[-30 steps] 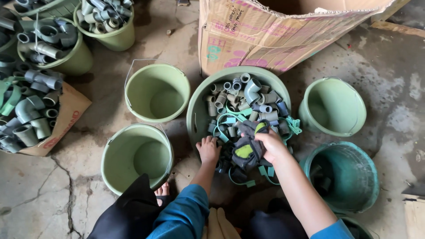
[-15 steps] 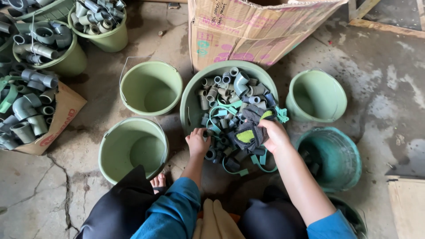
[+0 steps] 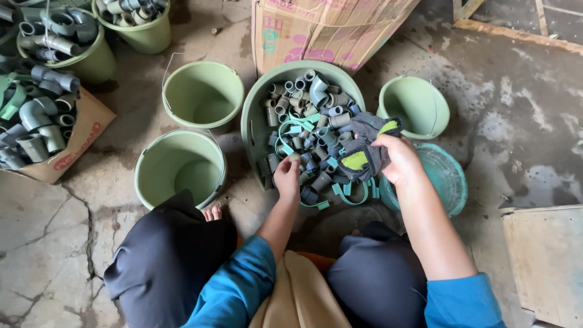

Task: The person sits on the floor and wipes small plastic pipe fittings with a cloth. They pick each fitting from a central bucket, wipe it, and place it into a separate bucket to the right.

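At far left, a cardboard tray and two green buckets hold grey pipe fittings. Next, two empty light-green buckets stand on cracked concrete. Centre: a large green basin full of grey fittings and teal straps. Left hand, fingers curled, pinches a small fitting at the basin's near edge. Right hand grips a dark work glove with yellow patches, raised over the basin's right rim. Beyond, a teal bucket.

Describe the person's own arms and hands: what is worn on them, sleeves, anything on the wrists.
Both hands, left hand and right hand, are bare, no gloves. No watch or band shows on either wrist. Forearms are uncovered; blue sleeves end near the elbows, plain, without markings.
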